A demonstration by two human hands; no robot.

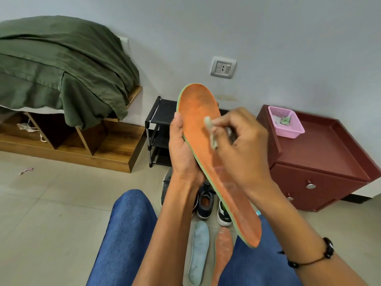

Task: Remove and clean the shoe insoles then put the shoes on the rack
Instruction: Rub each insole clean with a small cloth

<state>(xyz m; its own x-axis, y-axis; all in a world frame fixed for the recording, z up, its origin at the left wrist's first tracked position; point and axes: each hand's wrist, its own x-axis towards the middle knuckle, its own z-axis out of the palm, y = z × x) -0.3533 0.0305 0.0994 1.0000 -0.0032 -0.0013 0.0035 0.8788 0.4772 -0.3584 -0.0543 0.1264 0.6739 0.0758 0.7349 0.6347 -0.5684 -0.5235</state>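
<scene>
My left hand (182,149) grips an orange insole with a green edge (203,129) from its left side and holds it up, toe end upward. My right hand (241,145) pinches a small pale wipe (211,131) and presses it against the insole's orange face. On the floor between my knees lie a pale blue insole (199,250) and a second orange insole (222,250). Beyond them stand dark sneakers (205,200), one showing an orange lining, and a black-and-white shoe (223,214). A black shoe rack (159,129) stands against the wall behind the raised insole.
A maroon cabinet (321,159) at right carries a pink basket (285,122). A wooden bed frame (86,145) with a green blanket fills the left. A wall socket (223,67) sits above the rack. My blue-jeaned knees (132,230) frame the shoes on the tiled floor.
</scene>
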